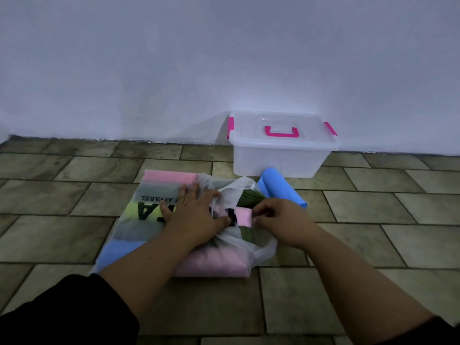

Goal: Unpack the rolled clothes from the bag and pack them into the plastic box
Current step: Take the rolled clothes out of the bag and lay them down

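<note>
On the tiled floor (373, 207) lies a thin, translucent white bag (265, 249) stuffed with rolled clothes, whose pink, grey, yellow and blue bands show through its skin. The left hand (196, 215) lies flat on top of the bag with fingers spread and straight, pressing it down. The right hand (283, 220) is at the bag's open mouth, its fingers curled round the end of a small pink roll (243, 216), beside a dark green roll (249, 196). One blue roll (281, 188) already lies on the floor between the bag and the plastic box (278, 158), which stands against the wall with its lid (281, 125) on and its pink latches apparently down. The rolls are likely light and soft, and prone to unroll if dragged by a loose edge, so a grasp round the whole body of the roll seems safer. The bag film looks slippery and clingy, so pinning it seems sensible.
</note>
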### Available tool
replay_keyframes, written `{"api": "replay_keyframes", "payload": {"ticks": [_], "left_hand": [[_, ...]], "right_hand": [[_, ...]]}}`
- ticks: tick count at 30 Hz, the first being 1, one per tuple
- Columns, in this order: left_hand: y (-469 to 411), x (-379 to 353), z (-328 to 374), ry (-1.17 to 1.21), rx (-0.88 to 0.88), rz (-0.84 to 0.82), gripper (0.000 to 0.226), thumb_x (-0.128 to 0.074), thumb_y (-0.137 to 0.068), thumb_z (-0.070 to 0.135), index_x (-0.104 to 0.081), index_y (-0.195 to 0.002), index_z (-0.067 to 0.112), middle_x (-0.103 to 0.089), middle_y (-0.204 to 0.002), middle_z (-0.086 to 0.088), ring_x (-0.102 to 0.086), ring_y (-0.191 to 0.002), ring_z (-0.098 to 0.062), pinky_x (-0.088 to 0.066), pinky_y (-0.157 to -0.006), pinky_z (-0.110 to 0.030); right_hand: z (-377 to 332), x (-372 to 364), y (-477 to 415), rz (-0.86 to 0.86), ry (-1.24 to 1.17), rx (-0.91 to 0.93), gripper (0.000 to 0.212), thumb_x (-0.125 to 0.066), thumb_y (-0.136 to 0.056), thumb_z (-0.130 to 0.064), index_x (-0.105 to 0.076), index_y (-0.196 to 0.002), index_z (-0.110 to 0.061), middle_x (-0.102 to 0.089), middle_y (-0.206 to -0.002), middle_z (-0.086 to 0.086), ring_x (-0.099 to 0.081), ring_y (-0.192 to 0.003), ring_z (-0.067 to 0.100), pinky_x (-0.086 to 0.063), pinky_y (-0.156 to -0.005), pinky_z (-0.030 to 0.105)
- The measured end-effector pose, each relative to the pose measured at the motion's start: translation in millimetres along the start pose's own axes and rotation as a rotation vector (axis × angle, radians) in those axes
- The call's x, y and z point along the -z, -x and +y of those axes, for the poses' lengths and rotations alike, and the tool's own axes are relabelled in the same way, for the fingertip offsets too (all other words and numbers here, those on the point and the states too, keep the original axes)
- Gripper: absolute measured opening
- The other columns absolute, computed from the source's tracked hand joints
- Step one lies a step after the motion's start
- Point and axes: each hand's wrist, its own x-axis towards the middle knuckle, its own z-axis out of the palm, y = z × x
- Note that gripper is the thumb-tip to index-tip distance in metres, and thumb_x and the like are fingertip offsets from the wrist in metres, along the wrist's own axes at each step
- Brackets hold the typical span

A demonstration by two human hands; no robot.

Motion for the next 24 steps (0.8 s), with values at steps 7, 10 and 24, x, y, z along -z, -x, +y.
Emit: {"api": "replay_keyframes", "payload": {"ticks": [7,10,24], "left_hand": [[5.9,-6.7,-4.8,-0.073,-0.049,0.082,0.074,-0.028,-0.071,0.081,-0.014,-0.138,0.053,0.003,-0.16,0.004,0.006,-0.146,-0.023,0.005,-0.105,-0.066],[6.2,-6.8,-3.1,-0.066,-0.043,0.096,0.073,-0.028,-0.07,0.081,-0.015,-0.136,0.055,0.0,-0.159,0.004,0.005,-0.146,-0.023,0.005,-0.105,-0.066],[10.4,-7.6,-2.8,-0.041,-0.06,0.133,0.071,-0.029,-0.075,0.08,-0.017,-0.139,0.053,-0.006,-0.159,0.007,0.001,-0.146,-0.019,0.006,-0.106,-0.066]], "right_hand": [[-16.1,-9.7,-19.6,-0.189,-0.091,-0.186,0.04,-0.07,-0.078,-0.04,-0.062,-0.115,-0.026,-0.064,-0.113,-0.004,-0.059,-0.104,0.017,-0.047,-0.097,0.037],[-17.2,-13.7,-20.9,-0.204,-0.114,-0.19,0.03,-0.074,-0.072,-0.039,-0.062,-0.098,-0.03,-0.066,-0.103,-0.003,-0.061,-0.095,0.017,-0.051,-0.088,0.036],[36.5,49.5,18.1,0.274,-0.687,-0.121,0.022,-0.066,-0.077,-0.006,-0.065,-0.088,-0.026,-0.067,-0.084,0.007,-0.055,-0.072,0.023,-0.04,-0.058,0.032]]}}
